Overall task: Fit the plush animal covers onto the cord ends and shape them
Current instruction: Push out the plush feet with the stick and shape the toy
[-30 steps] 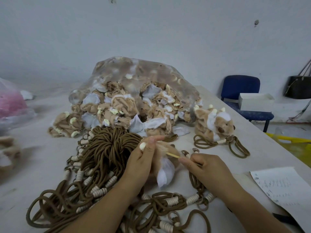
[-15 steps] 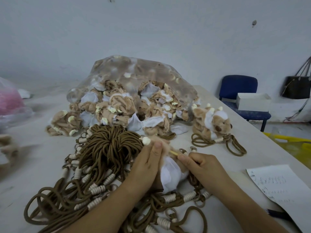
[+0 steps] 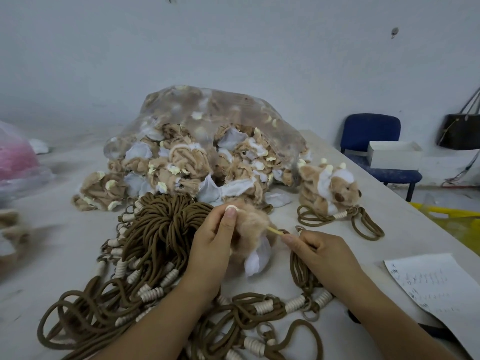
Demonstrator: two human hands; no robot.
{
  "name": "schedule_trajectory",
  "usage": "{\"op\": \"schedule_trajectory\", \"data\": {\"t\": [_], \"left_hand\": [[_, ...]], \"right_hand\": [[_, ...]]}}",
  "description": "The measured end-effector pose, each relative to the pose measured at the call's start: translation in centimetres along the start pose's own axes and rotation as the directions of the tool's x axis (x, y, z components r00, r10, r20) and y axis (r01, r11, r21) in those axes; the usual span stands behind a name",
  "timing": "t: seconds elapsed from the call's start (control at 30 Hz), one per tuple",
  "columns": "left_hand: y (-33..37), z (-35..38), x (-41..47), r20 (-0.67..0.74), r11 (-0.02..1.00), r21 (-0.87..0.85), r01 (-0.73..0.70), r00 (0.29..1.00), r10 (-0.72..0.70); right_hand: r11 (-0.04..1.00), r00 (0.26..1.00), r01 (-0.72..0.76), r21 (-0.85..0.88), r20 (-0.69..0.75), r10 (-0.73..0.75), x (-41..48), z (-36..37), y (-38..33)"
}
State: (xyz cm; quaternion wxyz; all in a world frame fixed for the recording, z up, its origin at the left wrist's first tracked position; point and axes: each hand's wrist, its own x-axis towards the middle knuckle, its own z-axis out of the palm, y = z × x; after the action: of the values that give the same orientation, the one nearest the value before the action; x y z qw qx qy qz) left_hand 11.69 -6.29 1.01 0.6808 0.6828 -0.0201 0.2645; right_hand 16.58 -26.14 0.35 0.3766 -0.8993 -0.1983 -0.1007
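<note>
My left hand (image 3: 217, 239) grips a tan plush animal cover (image 3: 250, 224) with white lining (image 3: 257, 259), thumb pressed near its top. My right hand (image 3: 315, 249) pinches a thin pale stick (image 3: 275, 231) whose tip goes into the cover's side. Under and left of my hands lies a heap of brown cords (image 3: 161, 237) with cream wound ends and metal rings. A shaped plush animal (image 3: 330, 187) sits on its cord at the right. Behind is a clear bag (image 3: 220, 120) spilling several inside-out covers (image 3: 181, 165).
A sheet of paper (image 3: 436, 287) lies at the table's right edge. A blue chair (image 3: 371, 133) with a white box (image 3: 393, 154) stands beyond the table. A dark handbag (image 3: 461, 131) hangs on the wall. A pink-filled bag (image 3: 15, 157) sits far left.
My left hand turned the cover so its furry side shows more, thumb moving to its top. The right hand kept the stick in the cover and shifted slightly right.
</note>
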Motion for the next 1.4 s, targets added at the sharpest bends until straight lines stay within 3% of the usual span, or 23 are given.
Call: {"op": "schedule_trajectory", "data": {"t": [0.23, 0.37, 0.53, 0.97, 1.23, 1.4], "left_hand": [[0.4, 1.1, -0.5, 0.126, 0.918, -0.350, 0.186, 0.980, -0.151], [-0.2, 1.5, -0.8, 0.160, 0.967, -0.190, 0.171, 0.977, -0.141], [0.0, 1.3, -0.6, 0.156, 0.950, -0.224, 0.217, 0.970, -0.185], [0.5, -0.1, -0.3, 0.015, 0.998, 0.020, 0.054, 0.998, -0.054], [0.8, -0.1, -0.7, 0.163, 0.998, 0.017, 0.068, 0.984, -0.070], [1.2, 0.4, -1.1, 0.273, 0.999, 0.003, 0.051, 0.961, -0.050]], "right_hand": [[0.993, 1.000, 0.008, 0.116, 0.013, -0.009, -0.1, 0.7, -0.3], [0.985, 0.999, 0.041, 0.169, 0.002, -0.042, 0.0, 0.8, -1.3], [0.997, 0.998, 0.050, 0.051, -0.031, -0.048, 0.1, 0.1, -0.2], [0.989, 0.996, 0.053, -0.142, -0.064, -0.062, 0.2, -0.9, 0.8], [0.968, 0.986, 0.147, -0.205, -0.051, -0.161, 0.2, -1.9, 0.1], [0.992, 0.991, 0.125, 0.006, -0.039, -0.125, -0.1, -0.2, -0.6]]}}
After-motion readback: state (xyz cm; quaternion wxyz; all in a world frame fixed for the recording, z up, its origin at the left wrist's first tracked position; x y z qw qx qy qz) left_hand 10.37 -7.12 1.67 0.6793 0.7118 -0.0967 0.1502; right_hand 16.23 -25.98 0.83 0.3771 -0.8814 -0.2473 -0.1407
